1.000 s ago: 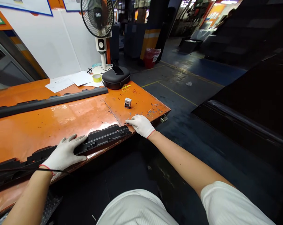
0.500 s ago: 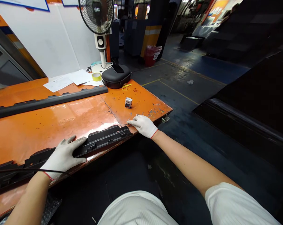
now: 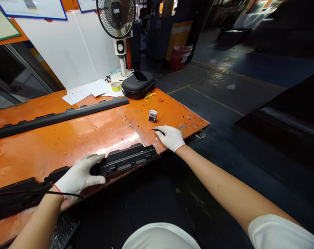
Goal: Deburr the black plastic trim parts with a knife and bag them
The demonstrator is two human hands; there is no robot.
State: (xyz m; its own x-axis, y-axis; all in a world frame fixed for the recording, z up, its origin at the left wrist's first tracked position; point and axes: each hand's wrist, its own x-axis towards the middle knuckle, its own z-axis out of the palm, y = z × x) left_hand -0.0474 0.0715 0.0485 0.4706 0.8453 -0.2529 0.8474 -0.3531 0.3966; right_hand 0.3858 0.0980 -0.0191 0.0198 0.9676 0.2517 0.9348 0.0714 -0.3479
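A long black plastic trim part (image 3: 128, 159) lies along the near edge of the orange table (image 3: 68, 138). My left hand (image 3: 80, 174), in a white glove, rests on this part with the fingers wrapped over its upper edge. My right hand (image 3: 170, 137), also gloved, is on the tabletop just beyond the part's right end, fingers closed on a thin dark pointed thing (image 3: 154, 130) that I cannot name. Small loose bits (image 3: 184, 125) are scattered on the table near that hand.
A second long black trim part (image 3: 58, 116) lies further back. A small white box (image 3: 152, 115), a black case (image 3: 138, 87) with a phone on it, a yellow tape roll (image 3: 115, 86), papers (image 3: 86, 90) and a standing fan (image 3: 117, 20) occupy the far right corner. Dark floor lies to the right.
My right hand has lifted off the trim part's right end and moved a little further onto the table, now pinching a thin dark thing. The left hand stays on the part.
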